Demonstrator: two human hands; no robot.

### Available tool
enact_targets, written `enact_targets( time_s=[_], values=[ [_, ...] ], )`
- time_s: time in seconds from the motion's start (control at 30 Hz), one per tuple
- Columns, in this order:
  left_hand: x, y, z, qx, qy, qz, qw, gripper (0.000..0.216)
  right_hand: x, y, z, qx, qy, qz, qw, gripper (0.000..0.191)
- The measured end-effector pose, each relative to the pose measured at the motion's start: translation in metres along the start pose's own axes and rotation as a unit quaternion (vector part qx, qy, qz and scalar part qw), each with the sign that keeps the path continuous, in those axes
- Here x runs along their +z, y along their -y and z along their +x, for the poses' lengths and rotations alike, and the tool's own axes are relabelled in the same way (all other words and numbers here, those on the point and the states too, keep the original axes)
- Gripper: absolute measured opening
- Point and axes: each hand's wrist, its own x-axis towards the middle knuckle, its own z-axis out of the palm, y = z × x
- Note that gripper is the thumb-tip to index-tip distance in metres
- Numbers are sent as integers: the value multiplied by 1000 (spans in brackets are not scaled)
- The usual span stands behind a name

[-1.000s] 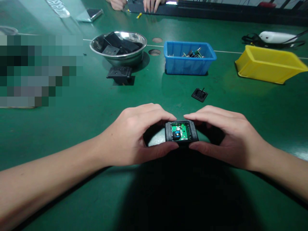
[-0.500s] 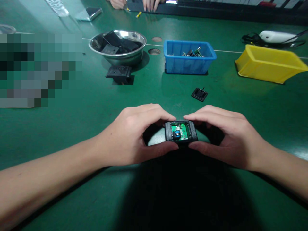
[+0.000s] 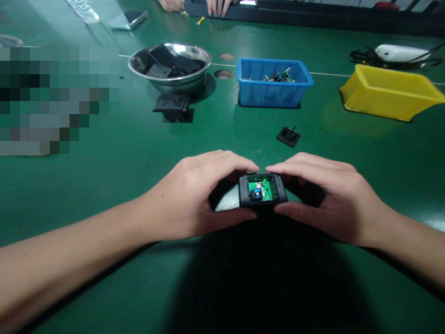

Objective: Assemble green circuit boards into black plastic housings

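Between my two hands is a small black plastic housing [image 3: 245, 197], its open top facing me. Inside it shows a green circuit board [image 3: 267, 190] with a dark round part, blue in the middle, on its left side. My left hand [image 3: 198, 195] pinches the housing's left half, thumb along the near edge and fingers at the far edge. My right hand [image 3: 333, 199] grips the right half in the same way. The lower fingers of both hands are hidden. A flat black cover piece [image 3: 289, 136] with a thin pin lies just beyond my right hand.
A steel bowl [image 3: 170, 82] holds several black housings, with one black housing [image 3: 172, 105] in front of it. A blue bin [image 3: 271, 95] contains small electronic parts. To the right stands a yellow bin [image 3: 385, 99]. Another person's hand [image 3: 219, 7] rests at the far edge.
The housing has tilted slightly and shifted a touch to the right. My left index finger has slid a little right along its far edge. Everything else stays in place.
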Motion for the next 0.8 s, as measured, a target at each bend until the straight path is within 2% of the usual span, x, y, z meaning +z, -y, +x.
enact_targets(
  time_s=[0.37,0.53,0.67,0.8],
  values=[
    [0,0,-2,-23,8,-15,1000,40,0,1,-1,2,-7,-8,1000,40],
    [0,-2,-1,-58,7,-22,998,47,-2,5,-2,19,-40,2,999,40],
    [1,-5,-1,-79,-8,-26,997,58,-1,4,-4,100,-91,109,985,36],
    [0,-6,-2,-77,-14,-32,996,59,-1,-5,-5,172,-143,249,942,32]
  ],
)
